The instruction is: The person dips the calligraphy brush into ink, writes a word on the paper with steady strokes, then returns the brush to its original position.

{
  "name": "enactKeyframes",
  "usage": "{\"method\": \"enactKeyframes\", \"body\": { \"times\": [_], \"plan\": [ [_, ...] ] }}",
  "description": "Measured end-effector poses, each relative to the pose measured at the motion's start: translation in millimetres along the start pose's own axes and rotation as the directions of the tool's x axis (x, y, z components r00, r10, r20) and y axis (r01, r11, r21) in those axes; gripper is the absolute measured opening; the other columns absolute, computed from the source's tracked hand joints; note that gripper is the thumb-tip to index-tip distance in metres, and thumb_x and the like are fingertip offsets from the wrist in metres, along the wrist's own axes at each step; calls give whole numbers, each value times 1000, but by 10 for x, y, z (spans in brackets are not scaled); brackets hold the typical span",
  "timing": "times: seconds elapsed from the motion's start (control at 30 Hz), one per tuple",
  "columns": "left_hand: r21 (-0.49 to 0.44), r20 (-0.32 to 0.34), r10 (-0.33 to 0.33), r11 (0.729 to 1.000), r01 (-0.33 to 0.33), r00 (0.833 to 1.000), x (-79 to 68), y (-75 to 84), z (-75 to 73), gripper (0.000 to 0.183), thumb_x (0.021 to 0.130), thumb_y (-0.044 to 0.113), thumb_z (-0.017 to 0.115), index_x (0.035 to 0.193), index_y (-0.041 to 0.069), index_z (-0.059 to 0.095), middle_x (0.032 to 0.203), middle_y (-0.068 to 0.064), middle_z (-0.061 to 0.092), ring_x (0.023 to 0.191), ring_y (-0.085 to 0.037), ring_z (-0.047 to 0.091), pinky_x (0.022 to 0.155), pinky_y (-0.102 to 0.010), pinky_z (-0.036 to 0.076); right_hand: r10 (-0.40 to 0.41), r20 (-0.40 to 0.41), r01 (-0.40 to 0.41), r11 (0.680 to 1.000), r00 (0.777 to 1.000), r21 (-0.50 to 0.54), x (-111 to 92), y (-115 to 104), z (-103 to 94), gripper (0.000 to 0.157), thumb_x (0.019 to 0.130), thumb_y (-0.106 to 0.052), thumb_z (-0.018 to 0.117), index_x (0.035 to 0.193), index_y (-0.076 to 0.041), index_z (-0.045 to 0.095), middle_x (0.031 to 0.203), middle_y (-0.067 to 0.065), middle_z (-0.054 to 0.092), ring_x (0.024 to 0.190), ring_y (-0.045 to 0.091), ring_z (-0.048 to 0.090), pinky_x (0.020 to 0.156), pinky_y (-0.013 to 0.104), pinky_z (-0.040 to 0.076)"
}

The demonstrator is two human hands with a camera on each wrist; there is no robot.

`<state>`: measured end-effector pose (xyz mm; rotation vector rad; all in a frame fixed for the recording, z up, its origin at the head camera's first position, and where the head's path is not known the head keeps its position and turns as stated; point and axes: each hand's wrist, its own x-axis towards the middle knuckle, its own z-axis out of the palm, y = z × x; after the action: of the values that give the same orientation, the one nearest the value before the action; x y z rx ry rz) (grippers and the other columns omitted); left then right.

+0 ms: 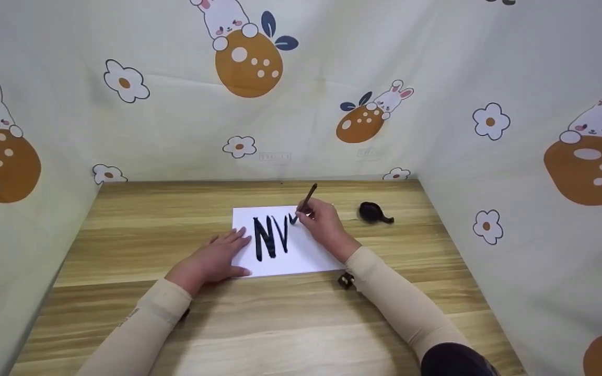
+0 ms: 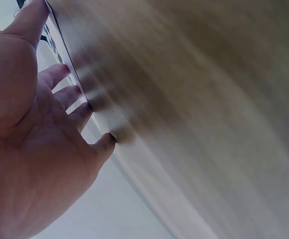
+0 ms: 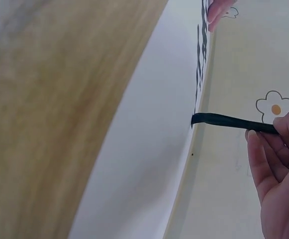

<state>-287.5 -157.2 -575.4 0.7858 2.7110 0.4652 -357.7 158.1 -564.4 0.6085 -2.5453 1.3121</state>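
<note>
A white sheet of paper (image 1: 309,258) lies on the table with thick black strokes on it, which read like an N, a V and a short further mark. My right hand (image 1: 324,224) pinches a slim dark brush (image 3: 224,121) between thumb and fingers above the sheet's upper right part. In the right wrist view the brush tip touches the paper beside the strokes. My left hand (image 1: 216,257) rests with spread fingers (image 2: 79,117) on the sheet's left edge, the thumb near the bottom corner.
A black spoon-shaped dish (image 1: 370,211) with a short handle stands right of the paper. The wood-grain table (image 1: 280,318) meets patterned cloth walls (image 1: 311,115) at the back and sides. A small black object (image 1: 345,280) shows by the right forearm.
</note>
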Motion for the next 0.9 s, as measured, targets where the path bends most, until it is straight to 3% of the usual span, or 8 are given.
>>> {"method": "enactKeyframes", "body": {
  "times": [0.33,0.6,0.9],
  "plan": [
    [-2,1,-8,1000,8,1000,-4,1,-8,92,104,54,74,173,5,36,182,-20,22,167,-45,20,130,-73,18,3,28,-2,1000,1000,-27,-44,-25,-30,5,102,-6,78,104,-1,77,99,9,81,93,22,78,84,35,63],
    [-11,6,-15,1000,15,1000,-2,1,-1,92,104,54,75,172,6,36,182,-19,22,168,-44,18,131,-72,17,0,37,0,1000,999,-1,-85,-39,-36,5,100,-2,78,99,-7,77,96,9,81,91,20,77,83,34,63],
    [-8,-6,0,1000,0,1000,7,-24,21,93,103,54,75,172,5,37,182,-21,23,167,-45,20,130,-73,19,-22,55,21,1000,998,19,-141,-54,-57,4,100,-1,78,99,-5,77,94,6,80,89,17,76,81,32,63]
  ]
}}
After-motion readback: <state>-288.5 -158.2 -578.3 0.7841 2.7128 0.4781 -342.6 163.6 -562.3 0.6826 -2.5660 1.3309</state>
